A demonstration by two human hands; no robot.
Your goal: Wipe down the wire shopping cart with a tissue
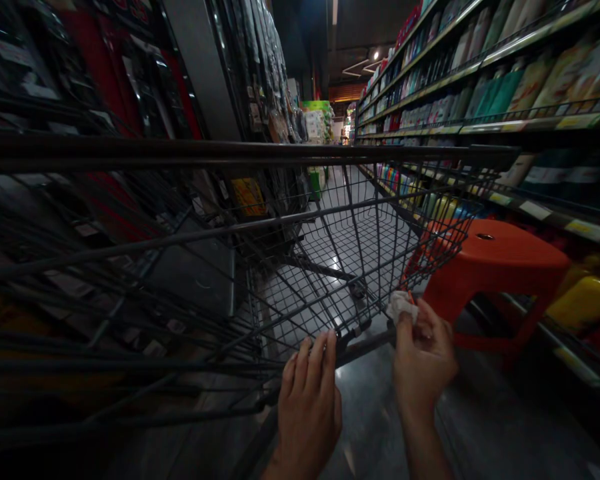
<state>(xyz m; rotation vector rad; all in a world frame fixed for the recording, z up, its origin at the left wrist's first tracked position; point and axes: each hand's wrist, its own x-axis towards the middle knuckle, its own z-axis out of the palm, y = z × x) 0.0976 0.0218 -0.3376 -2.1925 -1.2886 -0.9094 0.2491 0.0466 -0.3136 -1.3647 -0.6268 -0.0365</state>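
Note:
A dark wire shopping cart point(280, 220) spreads across the view from the left, its mesh side facing me. My left hand point(310, 393) is low in the middle, its fingers stretched out flat at the cart's lower frame. I cannot tell whether the fingertips press on the metal. To the right, my right hand point(423, 353) pinches a crumpled white tissue point(401, 308) beside the cart's lower corner. The tissue is partly covered by the fingers.
An orange plastic stool point(500, 247) stands just right of the cart. Shelves point(490, 63) of bottles line the right side. Packaged goods point(265, 80) hang on the left. A shiny grey floor aisle point(337, 187) runs ahead towards stacked green and white packs point(317, 123).

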